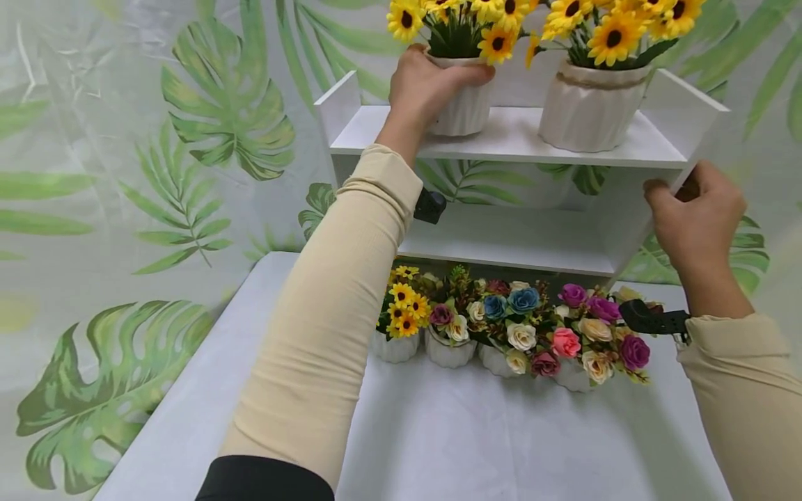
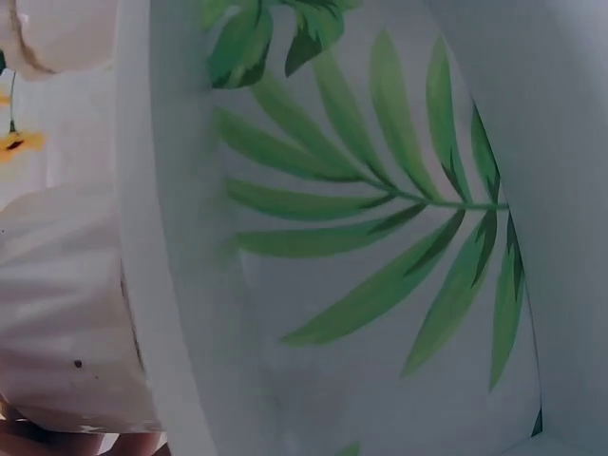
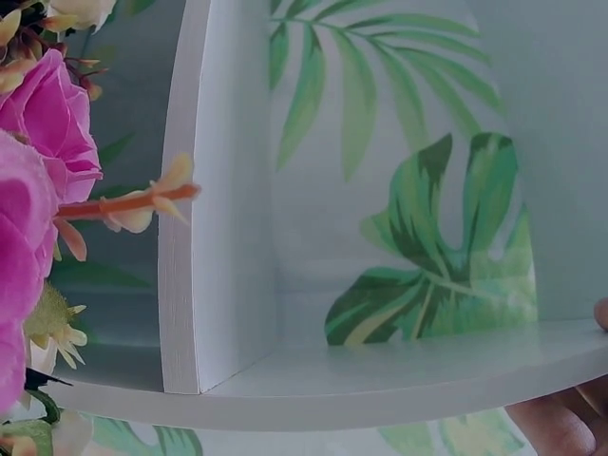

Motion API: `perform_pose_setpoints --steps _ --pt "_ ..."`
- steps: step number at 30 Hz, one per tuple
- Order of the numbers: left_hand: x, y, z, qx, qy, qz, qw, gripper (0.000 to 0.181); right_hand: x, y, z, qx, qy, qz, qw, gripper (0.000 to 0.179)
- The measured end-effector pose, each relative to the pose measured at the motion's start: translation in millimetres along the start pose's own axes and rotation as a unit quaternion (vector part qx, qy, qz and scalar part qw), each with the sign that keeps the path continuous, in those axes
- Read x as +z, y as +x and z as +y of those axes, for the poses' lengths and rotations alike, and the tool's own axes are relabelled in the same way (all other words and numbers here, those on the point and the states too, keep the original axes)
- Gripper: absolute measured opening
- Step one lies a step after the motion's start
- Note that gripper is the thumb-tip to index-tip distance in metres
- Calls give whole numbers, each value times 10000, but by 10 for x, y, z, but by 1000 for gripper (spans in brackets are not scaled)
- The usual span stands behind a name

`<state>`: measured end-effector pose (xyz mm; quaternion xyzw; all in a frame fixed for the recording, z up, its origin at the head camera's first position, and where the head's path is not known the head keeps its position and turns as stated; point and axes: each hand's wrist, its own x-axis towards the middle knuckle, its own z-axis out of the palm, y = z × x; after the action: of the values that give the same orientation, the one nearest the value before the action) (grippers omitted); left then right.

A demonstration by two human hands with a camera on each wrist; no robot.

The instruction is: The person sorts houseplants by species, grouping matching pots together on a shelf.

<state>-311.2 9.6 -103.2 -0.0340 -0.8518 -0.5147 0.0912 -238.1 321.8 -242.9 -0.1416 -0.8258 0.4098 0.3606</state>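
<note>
My left hand (image 1: 426, 87) grips a white ribbed flowerpot (image 1: 462, 111) of yellow sunflowers (image 1: 495, 43), its thumb across the pot's front below the rim. That pot is at the left part of the top board of a white shelf (image 1: 514, 157); I cannot tell whether its base touches the board. In the left wrist view the pot (image 2: 62, 304) shows at the left, with fingertips (image 2: 133, 444) beneath it. At the shelf's right side, my right hand (image 1: 704, 216) holds the side panel between thumb and fingers. The right wrist view shows fingers (image 3: 556, 427) at that panel (image 3: 427, 388).
A second sunflower pot (image 1: 592, 115) with twine round its rim stands to the right on the top board. Below the shelf, several potted artificial flowers (image 1: 523, 337) line the white table (image 1: 476, 431). A leaf-patterned cloth (image 1: 213, 97) hangs behind.
</note>
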Motion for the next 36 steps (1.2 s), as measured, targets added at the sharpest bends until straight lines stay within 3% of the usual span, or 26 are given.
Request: perform_pose_setpoints --steps 10,14,18,22,31,36 --pt "121 4 2 -107 240 -88 9996 82 18 -16 -25 -33 -79 20 10000 38" --pt "180 -1 -17 16 -110 -162 9998 80 13 -21 -29 -33 -59 6 10000 39" --pt "251 -21 -57 168 -670 -553 9961 89 -3 -34 -19 53 -77 5 10000 38" --pt "286 -41 -91 214 -921 -813 9922 98 -18 -45 -2 93 -28 1 10000 38" --pt "290 -70 -119 355 -1006 -858 9906 97 -25 -36 15 32 -124 11 9999 39" --pt "290 -115 -141 425 -625 -659 9950 102 -7 -26 16 -20 -153 22 9999 38"
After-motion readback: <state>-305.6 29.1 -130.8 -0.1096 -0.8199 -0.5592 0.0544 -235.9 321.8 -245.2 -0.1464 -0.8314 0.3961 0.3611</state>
